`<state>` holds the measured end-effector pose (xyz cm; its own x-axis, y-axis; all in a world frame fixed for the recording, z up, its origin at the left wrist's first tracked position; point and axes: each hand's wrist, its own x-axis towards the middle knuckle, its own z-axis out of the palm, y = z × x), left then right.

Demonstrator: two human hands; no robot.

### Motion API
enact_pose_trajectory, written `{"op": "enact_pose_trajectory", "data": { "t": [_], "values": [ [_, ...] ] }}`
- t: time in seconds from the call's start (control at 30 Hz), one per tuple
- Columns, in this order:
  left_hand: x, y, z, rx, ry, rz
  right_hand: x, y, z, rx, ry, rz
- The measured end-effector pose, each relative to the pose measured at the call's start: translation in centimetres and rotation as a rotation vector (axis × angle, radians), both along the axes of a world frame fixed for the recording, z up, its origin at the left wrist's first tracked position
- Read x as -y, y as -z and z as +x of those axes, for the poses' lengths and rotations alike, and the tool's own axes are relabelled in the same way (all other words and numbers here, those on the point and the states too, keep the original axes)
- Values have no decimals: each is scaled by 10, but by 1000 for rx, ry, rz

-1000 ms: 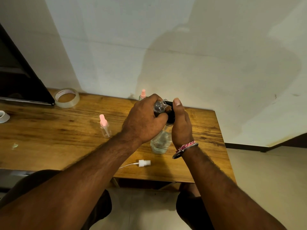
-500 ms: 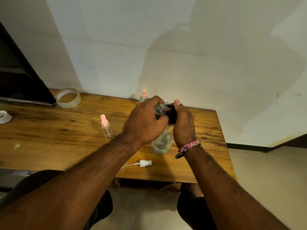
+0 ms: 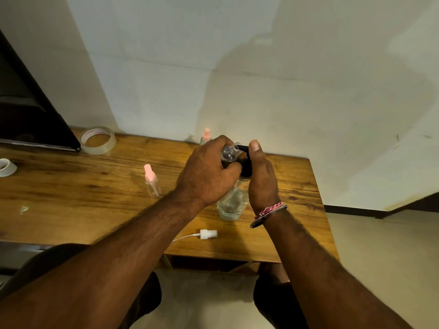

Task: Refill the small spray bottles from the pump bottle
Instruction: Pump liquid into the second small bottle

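Observation:
My left hand (image 3: 209, 172) grips a small clear spray bottle (image 3: 229, 153) with no cap, its open neck tilted against the black pump nozzle. My right hand (image 3: 261, 179) wraps the black pump head (image 3: 245, 168) of the clear pump bottle (image 3: 231, 203), thumb on top. The pump bottle stands on the wooden table (image 3: 71, 198). A white spray cap with its tube (image 3: 207, 234) lies in front of it. Two other small bottles with pink caps stand upright: one to the left (image 3: 152, 181), one at the back (image 3: 206, 136), partly hidden by my left hand.
A clear tape roll (image 3: 98, 140) lies at the back left beside a dark screen (image 3: 28, 115). A smaller white roll (image 3: 6, 166) sits at the left edge. The table's right edge (image 3: 320, 210) drops to a tiled floor. A wall stands right behind.
Both hands stay at the pump head. My right thumb has risen slightly on the pump, and the small bottle's neck remains at the nozzle.

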<state>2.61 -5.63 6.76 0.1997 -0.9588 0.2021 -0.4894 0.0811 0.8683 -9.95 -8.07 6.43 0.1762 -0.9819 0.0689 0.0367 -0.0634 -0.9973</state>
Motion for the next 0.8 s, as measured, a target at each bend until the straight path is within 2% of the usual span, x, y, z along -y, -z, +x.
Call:
{"op": "enact_pose_trajectory", "data": {
  "t": [0.8],
  "values": [
    [-3, 2, -2, 36, 7, -2, -1, -4, 2, -11, 30, 41]
  ]
}}
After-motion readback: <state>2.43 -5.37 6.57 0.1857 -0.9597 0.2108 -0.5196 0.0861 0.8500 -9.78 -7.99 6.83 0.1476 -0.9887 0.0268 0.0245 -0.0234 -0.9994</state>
